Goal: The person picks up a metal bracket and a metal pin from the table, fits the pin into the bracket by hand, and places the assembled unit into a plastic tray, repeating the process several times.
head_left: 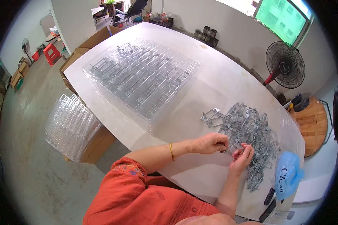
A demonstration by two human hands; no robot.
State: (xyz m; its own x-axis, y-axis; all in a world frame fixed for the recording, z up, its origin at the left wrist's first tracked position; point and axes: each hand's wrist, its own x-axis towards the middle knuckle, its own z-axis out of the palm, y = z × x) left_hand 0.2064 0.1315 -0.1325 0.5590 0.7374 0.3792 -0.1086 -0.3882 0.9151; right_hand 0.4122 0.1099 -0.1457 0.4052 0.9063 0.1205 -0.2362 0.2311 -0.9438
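Note:
My left hand (211, 143) is closed in a pinch at the near side of a heap of small grey metal wire brackets (253, 129). Just to its right, my right hand (242, 159) has its fingers curled, thumb and fingertips together. Between the two hands is a small metal bracket (233, 147), gripped from both sides; its exact shape blends into the heap behind it. Farther left on the white table lies a stack of clear plastic trays (150, 120), the top one filled with rows of similar brackets.
A blue plastic bag (288, 174) and black-handled tools (268, 210) lie at the table's right end. More clear trays (69, 125) rest on a cardboard box beside the left edge. A black fan (285, 64) and a round wooden board (311, 123) stand beyond the table.

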